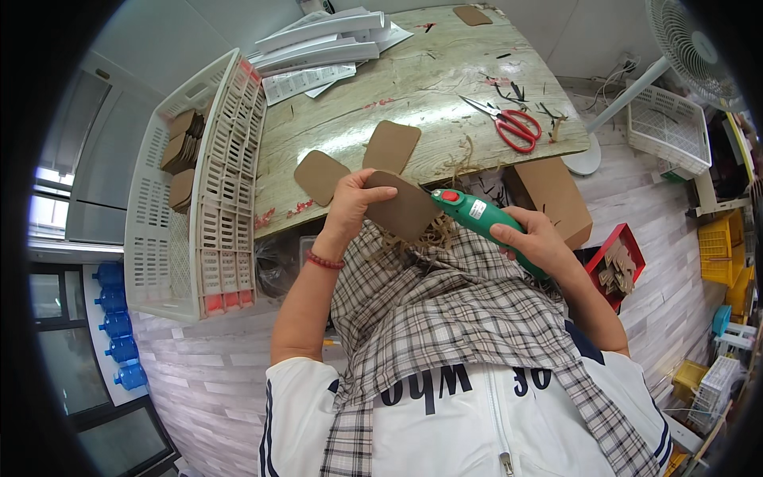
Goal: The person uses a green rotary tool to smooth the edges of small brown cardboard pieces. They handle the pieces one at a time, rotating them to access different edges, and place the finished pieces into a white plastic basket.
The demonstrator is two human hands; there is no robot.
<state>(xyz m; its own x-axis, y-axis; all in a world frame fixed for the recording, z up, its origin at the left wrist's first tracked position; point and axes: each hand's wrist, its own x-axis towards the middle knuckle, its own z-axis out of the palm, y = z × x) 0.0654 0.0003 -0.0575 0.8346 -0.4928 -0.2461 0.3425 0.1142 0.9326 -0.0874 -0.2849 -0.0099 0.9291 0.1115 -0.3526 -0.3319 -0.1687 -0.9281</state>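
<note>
My left hand [352, 200] pinches a brown rounded flat piece [404, 210] between thumb and fingers, just off the table's near edge. In my right hand [534, 238] is a green handheld electric cutter [486, 219] with a red switch. Its tip meets the right edge of the piece; whether it is running I cannot tell. Thin brown trimmings [425, 240] lie on my checked apron [445, 306] beneath. Two similar brown pieces, one left [320, 177] and one further back [393, 146], rest on the table beyond my left hand.
Red-handled scissors [518, 131] lie on the worn table [334, 119], among dark scraps. Papers [318, 52] are piled at the back. A white crate [226, 191] at left contains stacked brown pieces [183, 149]. At right are a cardboard box [554, 197], a red tray [628, 234] and a fan [699, 52].
</note>
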